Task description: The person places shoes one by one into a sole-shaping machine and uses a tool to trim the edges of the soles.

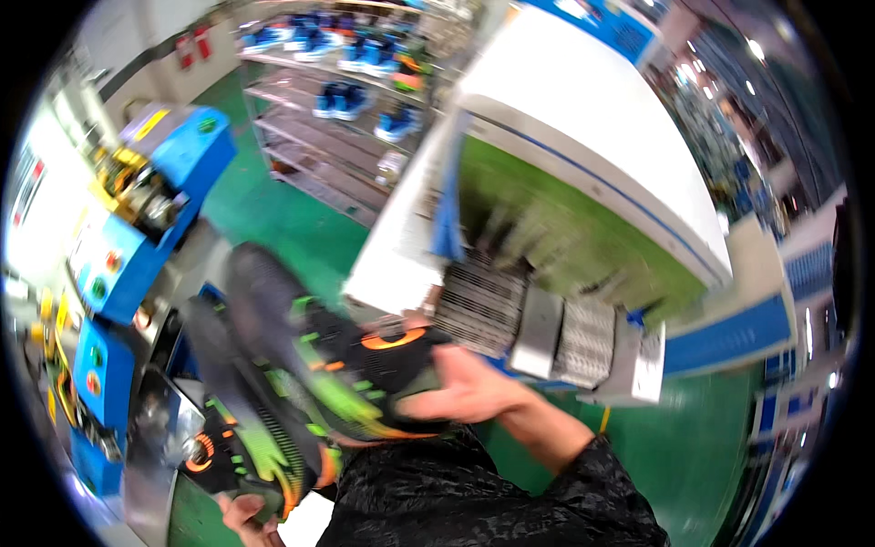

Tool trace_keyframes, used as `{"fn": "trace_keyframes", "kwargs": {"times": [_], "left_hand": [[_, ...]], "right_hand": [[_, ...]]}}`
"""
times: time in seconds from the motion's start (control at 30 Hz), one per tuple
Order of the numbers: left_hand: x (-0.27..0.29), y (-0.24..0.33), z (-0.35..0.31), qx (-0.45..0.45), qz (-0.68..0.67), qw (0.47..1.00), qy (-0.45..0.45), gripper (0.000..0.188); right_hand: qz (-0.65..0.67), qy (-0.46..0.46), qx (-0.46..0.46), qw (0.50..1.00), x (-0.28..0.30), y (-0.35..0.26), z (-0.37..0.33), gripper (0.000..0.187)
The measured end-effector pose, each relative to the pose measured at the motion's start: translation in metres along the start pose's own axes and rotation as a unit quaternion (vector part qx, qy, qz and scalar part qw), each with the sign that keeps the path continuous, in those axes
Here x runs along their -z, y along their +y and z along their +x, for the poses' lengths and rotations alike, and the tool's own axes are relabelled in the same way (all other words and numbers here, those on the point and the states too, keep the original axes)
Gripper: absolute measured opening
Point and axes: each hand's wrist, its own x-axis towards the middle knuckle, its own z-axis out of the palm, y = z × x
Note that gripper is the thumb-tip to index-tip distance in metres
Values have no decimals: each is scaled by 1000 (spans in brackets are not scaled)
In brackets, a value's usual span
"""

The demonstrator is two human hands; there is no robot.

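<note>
Two dark sneakers with green and orange patterning are held up side by side, their long dark grey ends pointing away from me. My right hand is closed around the near end of the right sneaker, thumb along its side. At the lower left, my left hand grips the near end of the left sneaker. Each shoe has an orange ring at its opening, with something metallic-looking there. Motion blur softens the shoes, and the left fingers are partly hidden by the shoe and the frame's lower rim.
Ahead to the right stands a large white machine with a green front and metal mesh belts. A blue machine with buttons lines the left side. Farther back, a metal rack holds several blue shoes.
</note>
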Motion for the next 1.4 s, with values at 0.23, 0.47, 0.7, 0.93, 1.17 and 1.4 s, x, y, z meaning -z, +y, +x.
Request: {"fn": "trace_keyframes", "kwargs": {"times": [0.23,0.47,0.7,0.93,1.17,1.4], "left_hand": [[-169,-80,25,322,-55,931,-162,40],[-334,-168,81,9,465,764,-448,79],[-284,-169,60,-130,230,879,-396,61],[-47,-82,61,-49,292,918,-263,48],[252,-61,-55,-173,295,874,344,41],[411,-126,-304,-150,235,477,833,32]], "right_hand": [[-168,529,-107,825,68,-1,-225,65],[-210,669,-157,695,152,35,-214,65],[-287,699,278,594,107,40,-135,23],[-243,6,377,894,-93,71,32,25],[-206,-268,103,936,-273,105,112,18],[-365,-625,82,685,-576,229,138,29]]}}
